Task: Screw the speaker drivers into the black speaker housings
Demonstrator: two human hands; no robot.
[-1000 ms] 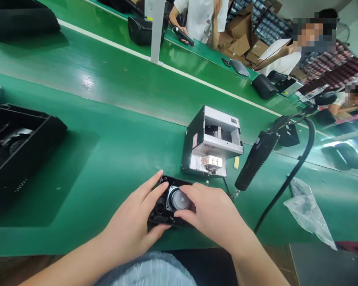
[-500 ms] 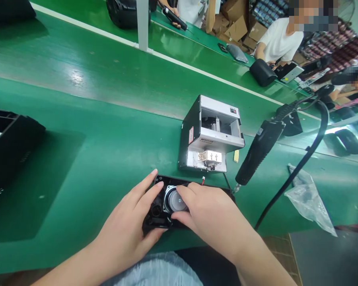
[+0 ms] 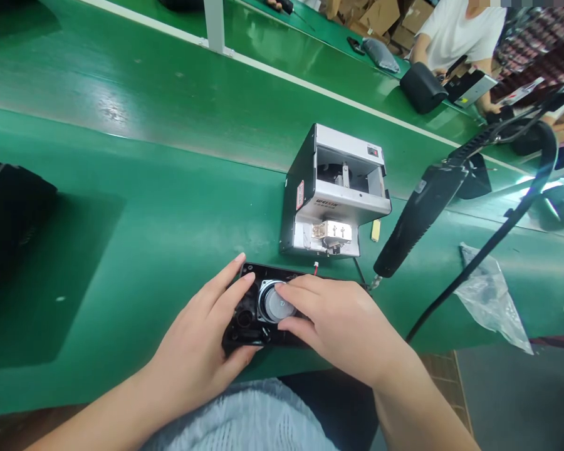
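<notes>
The green tabletop (image 3: 169, 207) is carrying everything here. Close to its near edge, straight in front of the person, the black housing (image 3: 243, 322) is lying flat with its long axis running left to right, just this side of the grey feeder box (image 3: 333, 194) (the two are sitting near each other, not touching). The left hand (image 3: 202, 344) is bracing the housing's left end, with its fingers (image 3: 223, 288) spreading over the far corner and the thumb pressing at the near edge, so it is clamping the housing. The right hand (image 3: 345, 329) is reaching in from the right and covering the housing's right half. The round speaker driver (image 3: 273, 305), silver-backed in a pale frame, is sitting in the housing between the two hands. The right forefinger and thumb are pinching its far and near rim, making the right hand the nearer one.
</notes>
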